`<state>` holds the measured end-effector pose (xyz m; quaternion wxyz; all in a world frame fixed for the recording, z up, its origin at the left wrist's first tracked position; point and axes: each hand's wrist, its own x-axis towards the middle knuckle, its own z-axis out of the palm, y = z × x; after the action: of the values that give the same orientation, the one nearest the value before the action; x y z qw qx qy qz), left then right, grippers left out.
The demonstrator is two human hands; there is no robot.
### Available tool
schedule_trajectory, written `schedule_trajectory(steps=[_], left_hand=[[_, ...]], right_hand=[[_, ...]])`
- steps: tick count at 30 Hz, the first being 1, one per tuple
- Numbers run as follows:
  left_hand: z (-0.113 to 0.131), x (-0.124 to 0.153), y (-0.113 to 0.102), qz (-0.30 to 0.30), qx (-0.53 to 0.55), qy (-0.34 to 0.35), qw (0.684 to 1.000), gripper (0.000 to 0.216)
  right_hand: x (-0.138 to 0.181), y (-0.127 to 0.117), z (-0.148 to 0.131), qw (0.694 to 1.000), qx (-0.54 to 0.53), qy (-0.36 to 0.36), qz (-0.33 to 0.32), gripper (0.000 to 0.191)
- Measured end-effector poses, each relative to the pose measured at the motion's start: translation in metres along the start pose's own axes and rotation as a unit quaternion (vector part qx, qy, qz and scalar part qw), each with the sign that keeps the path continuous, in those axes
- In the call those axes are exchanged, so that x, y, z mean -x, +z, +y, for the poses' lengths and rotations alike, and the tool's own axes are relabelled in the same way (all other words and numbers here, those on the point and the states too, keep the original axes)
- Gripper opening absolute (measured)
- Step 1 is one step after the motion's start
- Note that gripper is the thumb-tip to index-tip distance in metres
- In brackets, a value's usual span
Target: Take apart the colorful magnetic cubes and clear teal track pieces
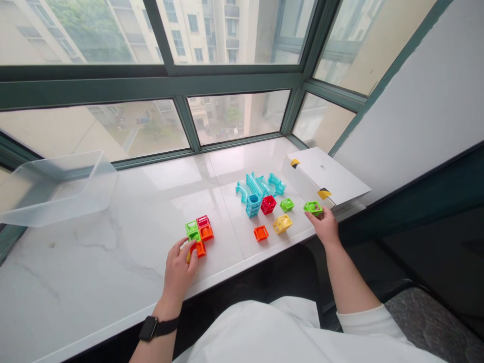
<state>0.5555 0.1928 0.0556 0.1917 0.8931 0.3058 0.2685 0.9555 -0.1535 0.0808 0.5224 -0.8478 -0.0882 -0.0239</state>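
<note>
My left hand (180,264) rests at the near side of a cluster of toy blocks (206,231) in green, red, orange and yellow. Its thumb and fingers close round the nearest orange and yellow blocks, and the yellow one is mostly hidden. Over the right part of the sill, my right hand (325,227) grips a green toy block (313,207) between thumb and fingers. Between the hands stand a loose orange block (260,233), a yellow block (283,224), another green block (287,204), red blocks (268,204) and a stack of blue blocks (253,205).
Translucent blue track pieces (260,185) lie behind the blocks. A white box (328,174) with yellow-black tabs stands at the right by the wall. On the left is a clear plastic bin (75,196). Windows line the back of the marble-patterned sill (124,217).
</note>
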Motion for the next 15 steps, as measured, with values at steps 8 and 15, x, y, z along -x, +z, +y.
schedule_trajectory(steps=[8,15], left_hand=[[-0.002,0.001,0.001,-0.011,-0.006,-0.003,1.0,0.034],[-0.003,0.001,0.002,-0.009,-0.007,-0.006,1.0,0.033]], right_hand=[[-0.018,0.058,0.008,0.996,0.025,-0.066,-0.047,0.056],[-0.031,0.079,0.016,0.995,0.03,-0.065,-0.069,0.053]])
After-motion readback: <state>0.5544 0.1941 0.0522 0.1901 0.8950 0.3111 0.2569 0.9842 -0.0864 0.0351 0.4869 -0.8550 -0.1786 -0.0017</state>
